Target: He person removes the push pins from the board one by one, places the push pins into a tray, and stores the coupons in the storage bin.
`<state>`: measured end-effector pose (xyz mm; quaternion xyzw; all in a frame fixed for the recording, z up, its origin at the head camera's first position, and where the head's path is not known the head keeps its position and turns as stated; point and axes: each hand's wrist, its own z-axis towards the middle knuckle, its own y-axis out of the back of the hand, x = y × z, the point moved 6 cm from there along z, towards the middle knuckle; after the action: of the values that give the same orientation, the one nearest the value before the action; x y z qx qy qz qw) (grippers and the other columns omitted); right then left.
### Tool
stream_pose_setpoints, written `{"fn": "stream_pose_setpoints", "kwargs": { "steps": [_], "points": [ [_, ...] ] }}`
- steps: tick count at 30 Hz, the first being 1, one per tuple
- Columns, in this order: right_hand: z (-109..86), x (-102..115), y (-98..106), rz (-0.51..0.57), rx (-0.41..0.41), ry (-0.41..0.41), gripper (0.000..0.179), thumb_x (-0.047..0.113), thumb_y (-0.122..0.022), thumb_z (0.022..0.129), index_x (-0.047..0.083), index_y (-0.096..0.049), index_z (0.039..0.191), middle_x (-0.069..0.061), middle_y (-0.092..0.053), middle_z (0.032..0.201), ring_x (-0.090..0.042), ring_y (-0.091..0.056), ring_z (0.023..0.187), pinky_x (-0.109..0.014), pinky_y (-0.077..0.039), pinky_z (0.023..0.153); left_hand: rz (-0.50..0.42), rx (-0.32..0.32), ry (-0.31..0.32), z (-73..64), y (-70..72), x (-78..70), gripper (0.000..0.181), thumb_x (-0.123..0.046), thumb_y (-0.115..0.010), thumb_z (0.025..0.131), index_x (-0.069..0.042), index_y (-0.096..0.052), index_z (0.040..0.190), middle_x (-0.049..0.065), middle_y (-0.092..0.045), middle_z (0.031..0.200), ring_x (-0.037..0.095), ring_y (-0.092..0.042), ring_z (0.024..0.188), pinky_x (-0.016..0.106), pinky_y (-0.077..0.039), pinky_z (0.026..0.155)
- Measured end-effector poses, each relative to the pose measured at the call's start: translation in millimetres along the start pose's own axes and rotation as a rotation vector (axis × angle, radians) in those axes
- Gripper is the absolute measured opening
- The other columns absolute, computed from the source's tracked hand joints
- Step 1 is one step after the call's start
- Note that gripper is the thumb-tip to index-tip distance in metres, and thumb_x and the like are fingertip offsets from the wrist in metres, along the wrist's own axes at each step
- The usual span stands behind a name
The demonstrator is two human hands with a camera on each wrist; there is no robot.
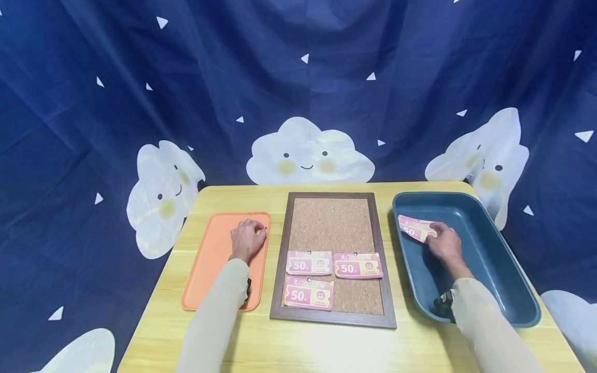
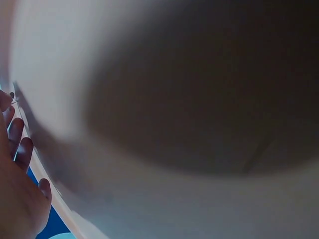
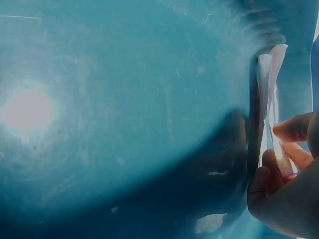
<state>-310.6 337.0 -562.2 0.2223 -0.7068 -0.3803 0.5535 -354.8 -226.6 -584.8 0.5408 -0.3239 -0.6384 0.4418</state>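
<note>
Right hand (image 1: 446, 244) pinches a ticket (image 1: 415, 228) in the right tub (image 1: 485, 248); left hand (image 1: 247, 238) over the left tray (image 1: 210, 261), grip unclear. Three tickets (image 1: 309, 263) pinned on the board (image 1: 332, 223), this one not yet!

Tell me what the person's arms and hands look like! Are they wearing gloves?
No gloves show: the left hand and right hand are bare. The left sleeve and right sleeve are long, plain and pale, almost white, reaching about to the wrists. A small dark device shows by each cuff, left and right, too small to make out clearly.
</note>
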Motion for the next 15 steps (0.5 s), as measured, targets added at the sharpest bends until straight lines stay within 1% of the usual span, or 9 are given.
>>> {"fn": "stream_pose_setpoints", "kwargs": {
  "steps": [3,9,15],
  "points": [
    [-1.0,0.3,-0.4,-0.009,0.001,-0.005,0.05,0.01,-0.054,0.083,-0.003,-0.052,0.131,-0.034,-0.048,0.128,-0.049,-0.042,0.12,-0.057,-0.032,0.101,0.001,-0.007,-0.009,-1.7,0.0,0.4,0.018,-0.03,-0.06,0.089,-0.017,-0.071,0.095,0.003,-0.067,0.102,0.026,-0.057,0.104,0.053,-0.036,0.093],
    [-3.0,3.3,3.2,-0.026,-0.015,0.023,0.049,0.012,-0.061,0.08,-0.001,-0.056,0.128,-0.034,-0.05,0.129,-0.048,-0.043,0.12,-0.056,-0.034,0.099,0.0,-0.006,-0.01,-2.6,2.7,-1.8,0.02,-0.031,-0.06,0.089,-0.016,-0.071,0.096,0.004,-0.067,0.103,0.027,-0.057,0.104,0.053,-0.037,0.092],
    [-3.6,0.8,3.4,-0.018,0.014,0.009,0.049,0.013,-0.06,0.081,0.0,-0.055,0.128,-0.036,-0.04,0.138,-0.049,-0.032,0.132,-0.057,-0.028,0.107,0.012,0.035,0.014,-1.8,1.6,-0.9,0.022,-0.033,-0.06,0.089,-0.017,-0.071,0.098,0.003,-0.066,0.105,0.027,-0.056,0.107,0.052,-0.036,0.095]
  ]
}}
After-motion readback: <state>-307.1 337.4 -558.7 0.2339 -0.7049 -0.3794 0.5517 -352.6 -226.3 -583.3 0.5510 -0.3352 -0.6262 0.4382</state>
